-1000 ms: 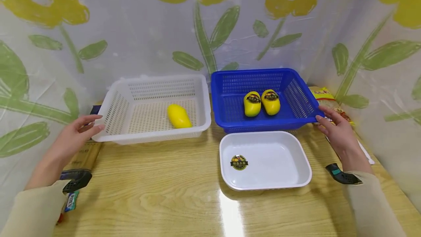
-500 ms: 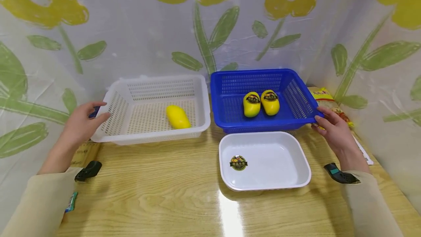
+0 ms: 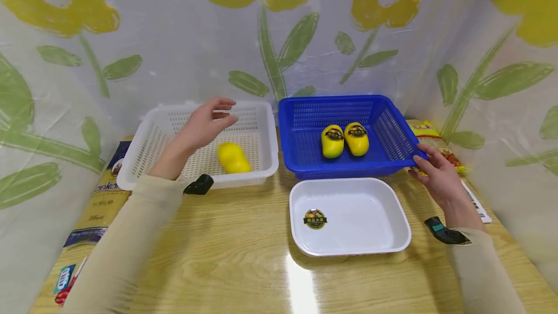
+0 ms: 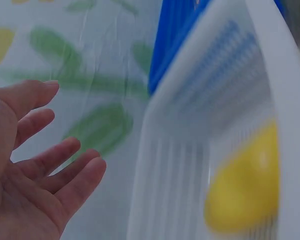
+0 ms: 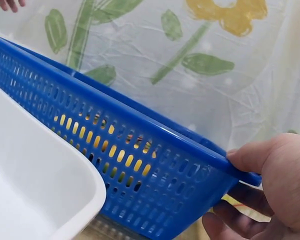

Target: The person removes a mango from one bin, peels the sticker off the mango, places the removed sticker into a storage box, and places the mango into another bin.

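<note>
My left hand (image 3: 205,122) hovers over the white basket (image 3: 244,177), fingers loosely bent and holding nothing. A plain yellow mango (image 3: 234,158) lies in that basket, below and to the right of the hand. In the left wrist view the fingers (image 4: 72,192) are spread apart, beside the basket. My right hand (image 3: 440,173) pinches the front right corner of the blue basket (image 3: 348,164), thumb on the rim and fingers beneath, as the right wrist view shows. Two mangoes, one (image 3: 333,142) left of the other (image 3: 356,139), sit inside with dark labels.
A white dish (image 3: 357,217) with a round sticker (image 3: 315,219) stands before the blue basket. Along the left edge lie a tan-and-blue package (image 3: 93,202), a small green-blue packet (image 3: 64,277) and a red-wrapped item (image 3: 63,296). A yellow-and-red packet (image 3: 429,130) lies at right.
My left hand has moved right from outside the white basket's left end to over its middle. The right hand stays at the blue basket's corner. The baskets keep their places.
</note>
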Motion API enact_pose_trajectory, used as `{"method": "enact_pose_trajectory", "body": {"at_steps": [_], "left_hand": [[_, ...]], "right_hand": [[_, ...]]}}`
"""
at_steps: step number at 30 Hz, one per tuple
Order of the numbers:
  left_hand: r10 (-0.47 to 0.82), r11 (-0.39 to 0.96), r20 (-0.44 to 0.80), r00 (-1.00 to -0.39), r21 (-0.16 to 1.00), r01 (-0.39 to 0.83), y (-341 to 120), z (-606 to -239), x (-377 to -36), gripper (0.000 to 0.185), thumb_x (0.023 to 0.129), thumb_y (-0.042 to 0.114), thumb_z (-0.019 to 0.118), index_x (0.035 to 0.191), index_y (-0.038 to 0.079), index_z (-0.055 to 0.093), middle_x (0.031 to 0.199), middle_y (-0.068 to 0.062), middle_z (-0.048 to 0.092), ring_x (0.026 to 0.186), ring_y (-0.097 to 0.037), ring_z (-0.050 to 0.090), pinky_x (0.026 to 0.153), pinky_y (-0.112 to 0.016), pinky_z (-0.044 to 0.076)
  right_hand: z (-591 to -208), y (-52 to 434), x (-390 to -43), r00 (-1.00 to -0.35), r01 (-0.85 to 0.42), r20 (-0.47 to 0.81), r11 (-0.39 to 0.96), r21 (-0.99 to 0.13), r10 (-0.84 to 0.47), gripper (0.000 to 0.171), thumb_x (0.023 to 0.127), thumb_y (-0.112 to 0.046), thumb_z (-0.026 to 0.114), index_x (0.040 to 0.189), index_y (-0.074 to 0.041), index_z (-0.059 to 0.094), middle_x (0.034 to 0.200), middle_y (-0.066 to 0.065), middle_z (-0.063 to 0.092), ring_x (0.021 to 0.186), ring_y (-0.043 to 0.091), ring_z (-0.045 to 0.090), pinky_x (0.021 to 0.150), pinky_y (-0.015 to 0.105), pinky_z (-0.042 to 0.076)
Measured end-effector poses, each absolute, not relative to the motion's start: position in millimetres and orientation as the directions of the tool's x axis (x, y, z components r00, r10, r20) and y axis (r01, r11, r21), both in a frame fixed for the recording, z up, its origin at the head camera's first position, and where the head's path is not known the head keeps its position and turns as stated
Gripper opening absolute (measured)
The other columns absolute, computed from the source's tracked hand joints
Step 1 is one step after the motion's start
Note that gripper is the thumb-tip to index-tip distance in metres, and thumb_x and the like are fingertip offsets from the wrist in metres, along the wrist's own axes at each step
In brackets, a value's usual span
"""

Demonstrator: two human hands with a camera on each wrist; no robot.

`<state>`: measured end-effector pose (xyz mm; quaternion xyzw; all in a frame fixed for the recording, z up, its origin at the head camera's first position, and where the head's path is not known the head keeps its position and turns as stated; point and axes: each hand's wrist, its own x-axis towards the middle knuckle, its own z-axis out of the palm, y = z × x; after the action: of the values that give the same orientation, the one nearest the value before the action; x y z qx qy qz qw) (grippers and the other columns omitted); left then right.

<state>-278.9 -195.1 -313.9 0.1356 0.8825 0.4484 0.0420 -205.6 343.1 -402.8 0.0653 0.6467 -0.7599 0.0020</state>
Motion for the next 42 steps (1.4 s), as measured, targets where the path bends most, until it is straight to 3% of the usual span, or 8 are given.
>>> {"method": "enact_pose_trajectory", "body": {"at_steps": [6, 15, 23, 28, 42], "left_hand": [[0.340, 0.499, 0.038, -0.939, 0.839, 0.215, -144.3, -310.4, -293.3, 0.049, 0.098, 0.028, 0.060, 0.142, 0.014, 0.045, 0.144, -0.009, 0.046, 0.128, -0.026, 0.049, 0.104, -0.045, 0.043], [0.397, 0.455, 0.029, -0.917, 0.862, 0.225, -106.8, -322.0, -309.0, 0.048, 0.096, 0.028, 0.064, 0.138, 0.012, 0.048, 0.139, -0.011, 0.049, 0.125, -0.028, 0.050, 0.103, -0.042, 0.044], [0.444, 0.381, -0.006, -0.896, 0.907, 0.182, -43.5, -338.4, -331.2, 0.047, 0.094, 0.025, 0.067, 0.135, 0.011, 0.051, 0.134, -0.011, 0.054, 0.122, -0.026, 0.052, 0.100, -0.038, 0.045], [0.466, 0.375, -0.089, -0.880, 0.921, 0.105, -7.2, -351.2, -343.2, 0.047, 0.095, 0.026, 0.066, 0.137, 0.012, 0.050, 0.134, -0.012, 0.052, 0.118, -0.027, 0.055, 0.097, -0.036, 0.048], [0.400, 0.394, -0.229, -0.887, 0.917, -0.059, 7.3, -361.5, -354.2, 0.050, 0.096, 0.024, 0.065, 0.142, 0.013, 0.047, 0.142, -0.014, 0.045, 0.128, -0.033, 0.047, 0.101, -0.047, 0.045]], "right_hand": [[-403.4, 343.6, -207.3, -0.992, 0.096, -0.105, -0.130, -0.987, 0.070, 0.054, 0.096, -0.018, 0.061, 0.144, -0.012, 0.037, 0.124, -0.002, 0.045, 0.096, 0.006, 0.059, 0.078, 0.022, 0.055], [-402.5, 342.3, -206.8, -0.988, 0.119, -0.126, -0.086, -0.989, 0.089, 0.057, 0.096, -0.022, 0.062, 0.146, -0.013, 0.037, 0.124, -0.003, 0.046, 0.097, 0.006, 0.058, 0.076, 0.023, 0.055], [-401.4, 351.2, -203.1, -0.991, 0.092, -0.097, -0.067, -0.994, 0.090, 0.056, 0.097, -0.022, 0.060, 0.146, -0.013, 0.036, 0.125, -0.003, 0.045, 0.097, 0.005, 0.058, 0.075, 0.023, 0.056], [-401.9, 352.7, -202.7, -0.990, 0.093, -0.104, -0.110, -0.990, 0.098, 0.052, 0.096, -0.021, 0.062, 0.143, -0.014, 0.040, 0.123, -0.003, 0.047, 0.094, 0.005, 0.059, 0.075, 0.023, 0.056], [-404.2, 344.9, -204.2, -0.993, 0.080, -0.088, -0.106, -0.991, 0.077, 0.052, 0.096, -0.021, 0.061, 0.143, -0.013, 0.040, 0.125, -0.002, 0.047, 0.096, 0.006, 0.059, 0.078, 0.023, 0.056]]}}
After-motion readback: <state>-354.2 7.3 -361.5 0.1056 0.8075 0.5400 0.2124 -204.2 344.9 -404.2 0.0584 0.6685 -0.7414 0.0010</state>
